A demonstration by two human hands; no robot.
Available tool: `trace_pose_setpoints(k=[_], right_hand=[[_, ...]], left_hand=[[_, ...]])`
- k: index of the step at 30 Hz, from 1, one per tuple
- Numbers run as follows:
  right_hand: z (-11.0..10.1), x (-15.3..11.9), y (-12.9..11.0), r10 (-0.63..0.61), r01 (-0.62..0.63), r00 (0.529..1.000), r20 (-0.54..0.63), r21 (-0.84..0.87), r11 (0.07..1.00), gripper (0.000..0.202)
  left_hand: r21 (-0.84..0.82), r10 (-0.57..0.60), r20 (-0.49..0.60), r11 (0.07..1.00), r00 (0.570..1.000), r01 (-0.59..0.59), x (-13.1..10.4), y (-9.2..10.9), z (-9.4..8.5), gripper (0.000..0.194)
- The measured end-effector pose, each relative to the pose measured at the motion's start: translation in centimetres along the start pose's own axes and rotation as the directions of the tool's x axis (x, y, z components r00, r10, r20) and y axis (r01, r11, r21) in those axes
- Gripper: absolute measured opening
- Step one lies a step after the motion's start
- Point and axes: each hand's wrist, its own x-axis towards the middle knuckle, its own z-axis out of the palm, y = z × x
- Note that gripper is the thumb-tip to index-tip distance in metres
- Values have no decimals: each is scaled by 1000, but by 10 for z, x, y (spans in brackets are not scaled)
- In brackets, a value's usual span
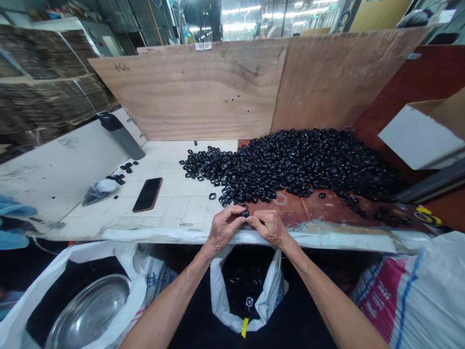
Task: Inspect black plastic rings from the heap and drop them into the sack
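Observation:
My left hand (225, 226) and my right hand (267, 226) meet at the table's front edge, fingertips pinched together on a small black ring part (245, 213). Just beyond them lies a big heap of the same black ring parts (298, 162), spread across the table to the right. Below my hands hangs an open white bag (271, 295) with black parts inside it.
A black phone (147, 194) lies left on the white tabletop (174, 203), near a small plastic bag (99, 190) and a grey bottle (121, 135). Plywood boards (203, 92) wall the back. A metal bowl (89, 312) sits in a sack lower left; a striped sack (410, 291) stands right.

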Motion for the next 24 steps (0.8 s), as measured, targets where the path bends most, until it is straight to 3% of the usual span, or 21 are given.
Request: trace_pose_setpoints(k=[5,9,11,14,20,22,24], right_hand=[[1,1,2,49,-47,999,-13,91,995,21],[-1,2,1,42,-41,999,-18,52,998,24],[-2,3,0,43,-38,998,-50,95,995,13],[-1,5,1,70,-63,997,-31,182,981,12],[13,-4,-4,257,-247,966,13,327,912,10],[15,-10,-8,279,-274,960,25,296,915,9],[14,-13,-8,244,-252,968,64,223,942,7]], left_hand=[[-2,-11,-19,1000,1000,11,0,0,0,17],[-5,-21,-24,1000,1000,21,-1,2,0,15],[-20,-18,-6,1000,1000,17,0,4,-1,15],[-13,-5,44,1000,999,6,2,5,0,14],[155,178,47,971,983,-183,-7,5,0,15],[190,217,96,954,972,-232,-16,11,-5,18],[219,177,231,949,957,-229,-21,19,-14,16]])
